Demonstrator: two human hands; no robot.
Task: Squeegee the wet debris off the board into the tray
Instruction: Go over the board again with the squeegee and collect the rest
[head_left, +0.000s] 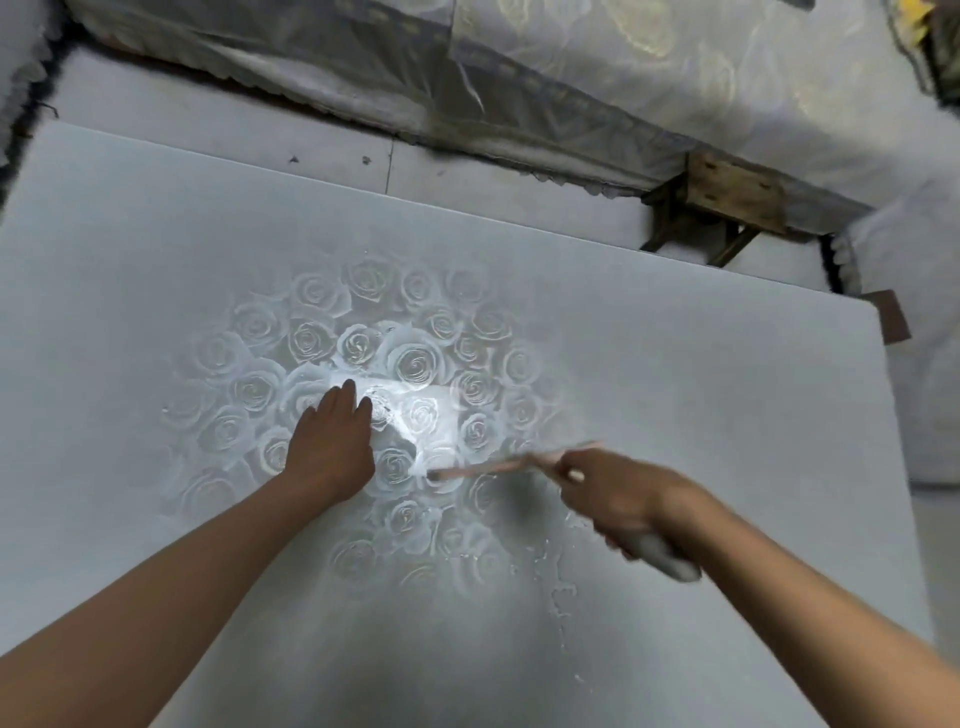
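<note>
I have the left hand (332, 441) lying flat with its fingers straight, pressing on the wide pale grey board with a raised rose pattern (156, 260) and holding nothing. Just beyond its fingertips a wet patch (431, 415) shines. Further right, the squeegee with a thin pinkish blade and pale handle (498, 465) reaches leftward from my grip, blurred. The right hand (613, 493) is clenched round the handle, close behind the blade. It looks light and stiff, likely slippery when wet, so I'd hold near the head. Wet specks (561, 587) lie just below the grip. I see no tray.
</note>
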